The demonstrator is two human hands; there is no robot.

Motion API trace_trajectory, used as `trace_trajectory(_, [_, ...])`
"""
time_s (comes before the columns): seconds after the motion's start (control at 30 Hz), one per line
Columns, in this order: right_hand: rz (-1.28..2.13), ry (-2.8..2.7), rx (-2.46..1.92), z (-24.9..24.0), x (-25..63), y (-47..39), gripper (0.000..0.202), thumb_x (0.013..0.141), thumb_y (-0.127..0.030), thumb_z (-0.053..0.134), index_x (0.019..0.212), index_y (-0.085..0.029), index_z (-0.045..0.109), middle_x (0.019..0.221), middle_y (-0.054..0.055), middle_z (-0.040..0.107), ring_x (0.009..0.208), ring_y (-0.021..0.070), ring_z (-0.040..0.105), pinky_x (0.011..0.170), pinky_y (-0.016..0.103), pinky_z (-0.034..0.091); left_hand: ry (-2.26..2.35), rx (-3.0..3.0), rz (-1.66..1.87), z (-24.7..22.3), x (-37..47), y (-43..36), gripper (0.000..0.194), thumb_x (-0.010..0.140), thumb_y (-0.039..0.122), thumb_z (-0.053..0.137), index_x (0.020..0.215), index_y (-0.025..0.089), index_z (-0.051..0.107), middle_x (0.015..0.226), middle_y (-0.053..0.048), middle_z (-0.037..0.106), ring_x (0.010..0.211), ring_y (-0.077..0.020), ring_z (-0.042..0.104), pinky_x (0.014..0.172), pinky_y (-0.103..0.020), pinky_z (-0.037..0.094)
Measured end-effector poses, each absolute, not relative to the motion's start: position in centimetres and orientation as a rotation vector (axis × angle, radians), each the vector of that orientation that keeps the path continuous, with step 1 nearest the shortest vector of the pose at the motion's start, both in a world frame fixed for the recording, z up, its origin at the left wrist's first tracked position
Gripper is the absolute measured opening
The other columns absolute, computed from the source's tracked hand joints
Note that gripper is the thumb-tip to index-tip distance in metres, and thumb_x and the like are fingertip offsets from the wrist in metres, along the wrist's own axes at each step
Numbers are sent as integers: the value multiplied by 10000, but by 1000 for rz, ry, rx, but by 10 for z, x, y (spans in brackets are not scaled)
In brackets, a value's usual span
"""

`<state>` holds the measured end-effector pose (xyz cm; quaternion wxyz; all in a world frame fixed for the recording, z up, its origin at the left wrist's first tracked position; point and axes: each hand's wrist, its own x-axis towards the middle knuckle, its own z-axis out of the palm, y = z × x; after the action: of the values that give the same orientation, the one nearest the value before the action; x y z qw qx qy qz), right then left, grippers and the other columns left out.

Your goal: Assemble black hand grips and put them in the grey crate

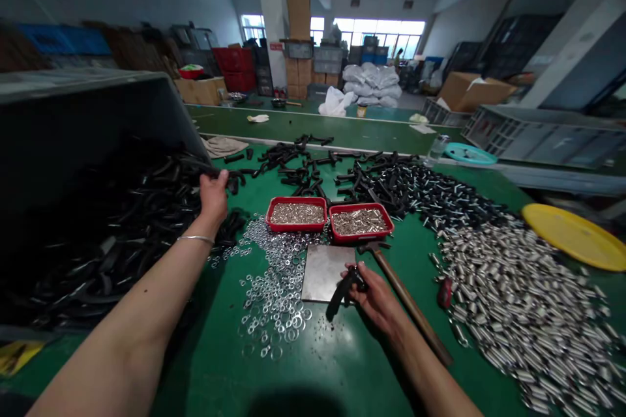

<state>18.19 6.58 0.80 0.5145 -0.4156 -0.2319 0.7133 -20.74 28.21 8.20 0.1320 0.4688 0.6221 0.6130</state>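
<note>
My right hand (372,293) is closed around a black curved handle (341,293), held over the lower right of a square metal plate (325,267). At the edge of the grey crate, my left hand (214,195) is closed on a dark curved part (208,168); its fingers are partly hidden. Many similar black handles (132,221) fill the tipped crate (176,104). Beside the plate lies a hammer (411,303) with a wooden shaft. Loose metal washers (278,293) spread to the plate's left.
Two red trays of small metal parts (297,229) (364,236) stand behind the plate. To the right lie heaps of metal cylinders (523,300) and dark pins (440,195), a red object (445,293) and a yellow lid (577,234). More black parts (366,186) lie farther back.
</note>
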Motion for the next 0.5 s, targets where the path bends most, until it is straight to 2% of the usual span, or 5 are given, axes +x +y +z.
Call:
trace_trajectory(0.17, [1739, -691, -1005, 6, 184, 47, 437, 816, -548, 725, 903, -120, 722, 838, 85, 720, 648, 138, 625, 579, 233, 502, 1973, 1646, 1589, 87, -195, 264, 320, 765, 371, 699, 1000, 185, 587, 1073, -66, 624, 1067, -229, 558, 962, -367, 450])
trace_trajectory(0.27, [1705, -731, -1046, -1, 185, 40, 471, 824, -585, 695, 889, -119, 724, 800, 80, 710, 708, 174, 651, 625, 257, 501, 1997, 1784, 1481, 95, -190, 248, 316, 739, 352, 717, 986, 186, 609, 1097, -65, 605, 980, -208, 583, 896, -340, 478])
trace_trajectory(0.4, [1699, -631, -1030, -12, 188, 40, 456, 830, -578, 694, 927, -133, 731, 774, 56, 694, 704, 155, 636, 660, 251, 499, 1565, 1532, 1653, 97, -164, 212, 428, 754, 357, 726, 1114, 201, 554, 1126, -51, 633, 695, -114, 616, 660, -259, 513])
trace_trajectory(0.43, [1701, -606, -1018, -15, 189, 41, 448, 833, -568, 697, 947, -137, 731, 773, 51, 692, 698, 148, 633, 657, 246, 499, 1423, 1454, 1677, 94, -153, 198, 457, 746, 346, 744, 1136, 210, 548, 1156, -53, 636, 693, -110, 634, 658, -260, 524])
trace_trajectory(0.5, [1709, -570, -992, -21, 192, 43, 431, 835, -547, 707, 983, -142, 727, 763, 42, 685, 672, 135, 627, 638, 236, 499, 1165, 1287, 1658, 85, -128, 167, 471, 720, 294, 780, 1136, 216, 572, 1234, -62, 627, 785, -132, 685, 751, -291, 560])
